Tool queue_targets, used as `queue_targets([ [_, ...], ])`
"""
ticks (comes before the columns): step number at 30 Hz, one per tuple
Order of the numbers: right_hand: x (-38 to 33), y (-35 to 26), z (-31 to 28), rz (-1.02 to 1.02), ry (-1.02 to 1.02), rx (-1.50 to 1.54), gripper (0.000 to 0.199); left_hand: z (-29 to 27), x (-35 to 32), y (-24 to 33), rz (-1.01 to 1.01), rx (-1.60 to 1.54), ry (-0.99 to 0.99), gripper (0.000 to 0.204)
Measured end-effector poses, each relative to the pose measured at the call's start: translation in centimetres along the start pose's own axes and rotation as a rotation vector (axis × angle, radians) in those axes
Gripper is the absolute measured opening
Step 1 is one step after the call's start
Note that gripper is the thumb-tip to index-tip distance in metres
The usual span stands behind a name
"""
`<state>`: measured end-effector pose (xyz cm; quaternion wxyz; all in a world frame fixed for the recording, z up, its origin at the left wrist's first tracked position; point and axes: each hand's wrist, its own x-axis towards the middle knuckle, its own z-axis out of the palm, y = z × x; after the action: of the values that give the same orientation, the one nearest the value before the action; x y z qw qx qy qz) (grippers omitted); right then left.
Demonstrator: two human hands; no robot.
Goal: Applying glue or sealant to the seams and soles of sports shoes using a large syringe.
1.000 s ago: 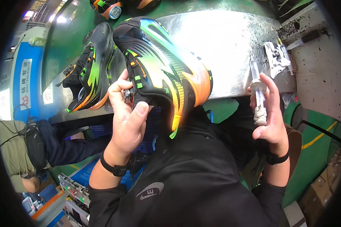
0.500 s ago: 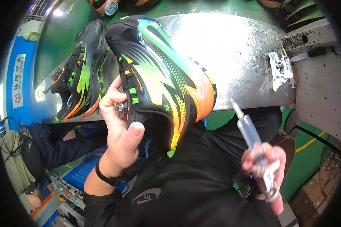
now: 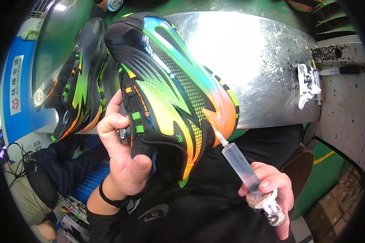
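Note:
My left hand (image 3: pixel 123 156) grips a black sneaker (image 3: pixel 162 89) at its tongue and lacing dial, tilted on its side with the sole edge to the right. The upper fades from green to orange, and the midsole runs from blue-green to orange. In my right hand (image 3: pixel 273 184) is a clear syringe (image 3: pixel 240 166) with a whitish wrapped plunger end. Its nozzle tip is at the sneaker's heel, where upper and midsole meet; whether it touches I cannot tell. A matching sneaker (image 3: pixel 79 81) rests on the bench at the left.
The worn metal bench top (image 3: pixel 267 60) stretches behind the held sneaker. At its right end lie a crumpled white cloth (image 3: pixel 308 87) and a dark-handled brush-like tool (image 3: pixel 344 70). Another person's dark-clothed leg (image 3: pixel 54 174) is at the left. More shoes show at the far edge.
My right hand has brought the syringe left, from apart to the sneaker's heel. The held sneaker has shifted slightly downward and nearer.

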<state>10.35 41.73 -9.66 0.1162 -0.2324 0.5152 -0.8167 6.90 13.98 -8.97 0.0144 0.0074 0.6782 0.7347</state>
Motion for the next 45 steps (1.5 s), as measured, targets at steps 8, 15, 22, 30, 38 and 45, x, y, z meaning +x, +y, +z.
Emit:
queue_targets([
  [8, -0.1, 0.4, -0.6, -0.042, -0.058, -0.044, 0.094, -0.1, 0.2, 0.0, 0.004, 0.031, -0.005, 0.064],
  [15, -0.9, -0.5, -0.6, -0.053, -0.057, -0.066, 0.092, -0.1, 0.0, 0.7, -0.006, 0.028, 0.046, 0.062],
  [22, -2.2, -3.2, -1.5, -0.090, 0.139, -0.122, 0.090, -0.2, 0.3, 0.2, -0.071, -0.173, 0.067, 0.060],
  [30, -3.8, -0.2, -5.2, -0.077, 0.132, -0.086, 0.133, -1.9, 0.1, 0.4, -0.053, 0.380, 0.013, 0.048],
  [38, -3.1, 0.6, -5.5, -0.031, 0.182, -0.182, 0.137, -1.0, -0.5, 4.1, 0.312, 0.579, -0.173, 0.047],
  [45, -3.9, 0.3, -5.2, 0.010, 0.206, -0.199, 0.138, -0.5, -1.1, 5.1, 0.458, 0.668, -0.245, 0.043],
])
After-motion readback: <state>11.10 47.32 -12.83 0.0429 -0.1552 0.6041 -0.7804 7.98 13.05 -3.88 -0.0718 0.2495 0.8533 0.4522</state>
